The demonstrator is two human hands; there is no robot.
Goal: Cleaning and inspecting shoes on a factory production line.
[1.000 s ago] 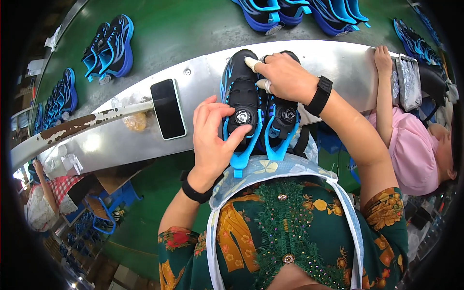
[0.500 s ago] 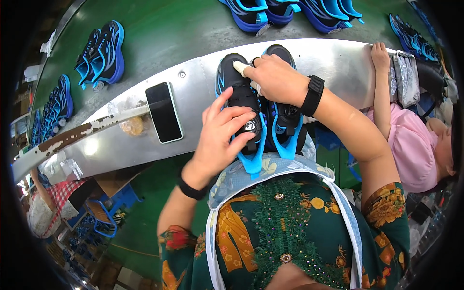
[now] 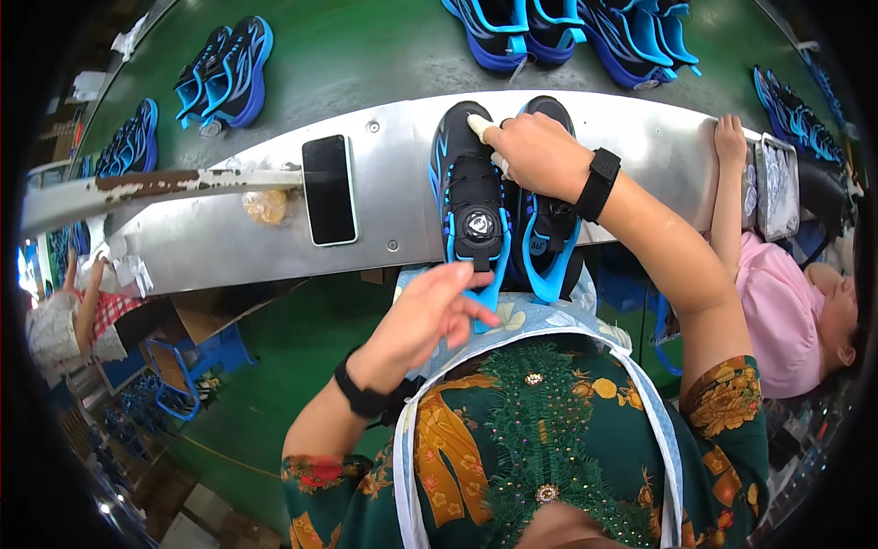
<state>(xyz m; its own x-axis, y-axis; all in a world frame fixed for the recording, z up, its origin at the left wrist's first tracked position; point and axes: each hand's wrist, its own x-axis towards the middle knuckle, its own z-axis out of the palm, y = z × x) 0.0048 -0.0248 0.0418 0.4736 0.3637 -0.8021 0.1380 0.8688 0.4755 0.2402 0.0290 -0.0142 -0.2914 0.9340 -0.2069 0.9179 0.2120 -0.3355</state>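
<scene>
A pair of black-and-blue sneakers lies side by side in front of me, toes pointing away, heels over the metal edge against my apron. The left sneaker (image 3: 465, 188) has a round dial (image 3: 479, 225) on its tongue, now uncovered. My right hand (image 3: 541, 157) is curled over the forefoot, closed on the left sneaker's inner side, with a pale finger cover resting on its toe. Its fingers partly hide the right sneaker (image 3: 549, 240). By the left sneaker's collar and heel is my left hand (image 3: 422, 316), fingers apart and slightly blurred, holding nothing.
A phone (image 3: 330, 190) lies left on the metal ledge (image 3: 402, 197), beside a worn painted bar (image 3: 183, 186) and a small yellowish bundle (image 3: 265, 207). More sneakers (image 3: 229, 73) stand on the green belt (image 3: 366, 55). At right sits a co-worker in pink (image 3: 777, 306), near a metal tray (image 3: 778, 188).
My left hand has moved from the left sneaker's dial back toward its heel, uncovering the dial. My right hand stays at the toe. The whole view has shifted slightly.
</scene>
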